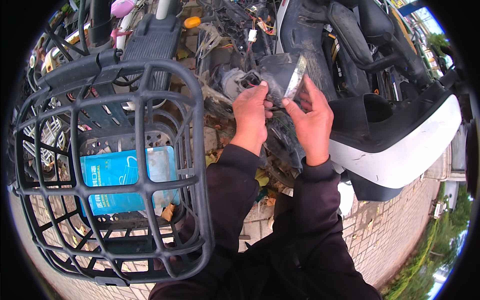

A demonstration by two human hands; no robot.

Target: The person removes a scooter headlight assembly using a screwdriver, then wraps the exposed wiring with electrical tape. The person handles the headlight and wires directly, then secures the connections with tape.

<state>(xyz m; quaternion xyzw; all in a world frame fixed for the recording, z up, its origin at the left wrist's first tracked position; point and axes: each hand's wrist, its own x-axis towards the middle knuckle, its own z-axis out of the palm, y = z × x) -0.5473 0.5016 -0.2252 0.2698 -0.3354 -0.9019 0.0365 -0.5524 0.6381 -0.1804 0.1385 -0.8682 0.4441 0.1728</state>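
Note:
A headlight (pixel 280 71) with a dusty dark shell and a shiny clear rim is held up between my two hands, tilted to one side. My right hand (pixel 314 120) grips its rim, thumb in front and fingers behind. My left hand (pixel 251 114) is closed at the lamp's back lower edge, thumb up, fingers partly hidden. Thin dark and reddish wires (pixel 251 79) show just beyond the left thumb. Behind them lies a dusty grey round part (pixel 231 82). A white connector (pixel 252 35) on loose coloured wires hangs farther off.
A black basket (pixel 142 188) stands close on the left, holding a blue mask packet (pixel 112 172) and a dry leaf. At right is a scooter's white and black body panel (pixel 400 145). Other scooters crowd the far side, one with an orange reflector (pixel 192 22). Brick paving (pixel 380 220) lies below.

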